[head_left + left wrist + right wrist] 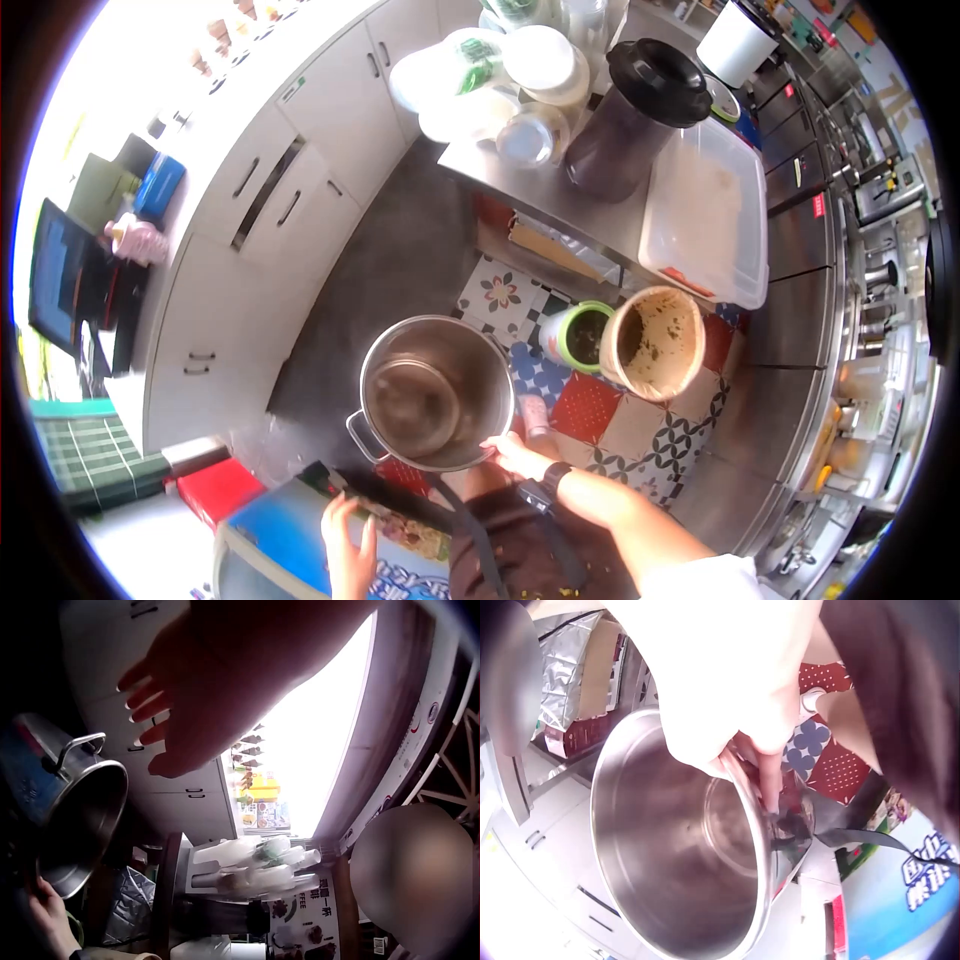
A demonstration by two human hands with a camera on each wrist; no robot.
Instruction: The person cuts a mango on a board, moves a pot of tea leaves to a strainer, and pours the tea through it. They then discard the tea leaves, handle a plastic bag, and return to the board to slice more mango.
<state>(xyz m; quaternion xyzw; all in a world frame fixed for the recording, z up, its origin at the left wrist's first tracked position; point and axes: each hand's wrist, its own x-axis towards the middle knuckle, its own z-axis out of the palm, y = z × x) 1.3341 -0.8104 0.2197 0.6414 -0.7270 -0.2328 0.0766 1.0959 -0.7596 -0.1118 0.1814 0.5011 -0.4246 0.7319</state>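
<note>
A tall stainless steel pot (483, 360) hangs in front of the person, its mouth facing up in the head view and its inside bare metal. My right hand (520, 458) grips its near rim, thumb inside and fingers outside, as the right wrist view shows at the pot wall (667, 847). On the pot's left side a loop handle (79, 742) sticks out with no hand on it. My left hand (347, 545) is held apart from the pot, fingers spread and holding nothing; in the left wrist view the fingers (150, 701) point toward the white cabinets.
A tub with food scraps (678, 345) and a green-rimmed bin (584, 336) stand on the patterned tiles. A metal table carries a lidded dark jug (625, 140) and a clear plastic box (735, 215). White cabinets (300, 190) line the left; a blue box (285, 530) is near the left hand.
</note>
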